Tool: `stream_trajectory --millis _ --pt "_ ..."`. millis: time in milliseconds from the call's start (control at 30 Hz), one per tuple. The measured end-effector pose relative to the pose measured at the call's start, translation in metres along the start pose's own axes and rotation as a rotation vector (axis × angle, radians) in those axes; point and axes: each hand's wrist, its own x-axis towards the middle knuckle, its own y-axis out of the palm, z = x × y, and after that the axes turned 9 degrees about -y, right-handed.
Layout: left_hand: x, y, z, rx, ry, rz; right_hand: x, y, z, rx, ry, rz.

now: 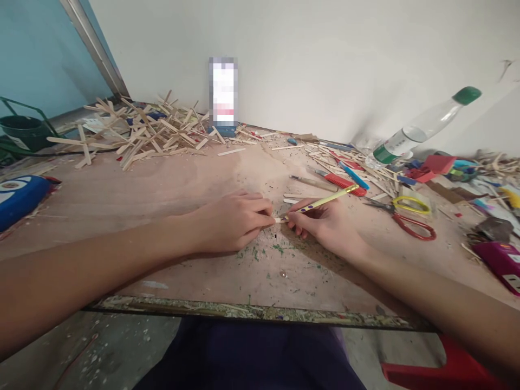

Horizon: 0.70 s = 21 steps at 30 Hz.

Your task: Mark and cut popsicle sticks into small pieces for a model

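Observation:
Between my two hands a small pale wooden stick (279, 220) lies on the table, mostly covered by fingers. My left hand (238, 221) rests palm down, its fingers closed together and pressing on the stick's left part. In my right hand (314, 221) is a yellow pencil (320, 202), its tip down by the stick and its eraser end pointing up to the right. Two popsicle sticks (296, 196) lie just beyond my right hand. Past them are a red utility knife (345, 183) and a pair of scissors (400, 210) with yellow and red handles.
A heap of crossed popsicle sticks (154, 130) covers the back left. A phone (223, 95) stands against the wall. At the back right a plastic bottle (422, 130) leans. A blue object (22, 197) sits far left, a magenta one (499, 260) far right. Green flecks dot the wooden table (195, 281).

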Motion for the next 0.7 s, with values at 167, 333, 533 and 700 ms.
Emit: stream_trajectory --millis 167,333,533,700 --pt "-0.0008 0.0014 0.0005 -0.009 -0.006 -0.005 0.0004 -0.0001 -0.0001 -0.008 0.000 -0.005" --pt "-0.0008 0.0014 0.0005 -0.016 -0.012 0.005 0.0002 0.0003 -0.0013 -0.014 0.004 -0.017" --pt "-0.0004 0.0008 0.0004 -0.011 -0.012 0.010 0.0000 0.0003 -0.0019 -0.009 0.023 -0.036" --pt "-0.0005 0.0011 0.0004 -0.016 -0.009 0.009 -0.0002 -0.0002 -0.0021 -0.010 0.020 -0.050"
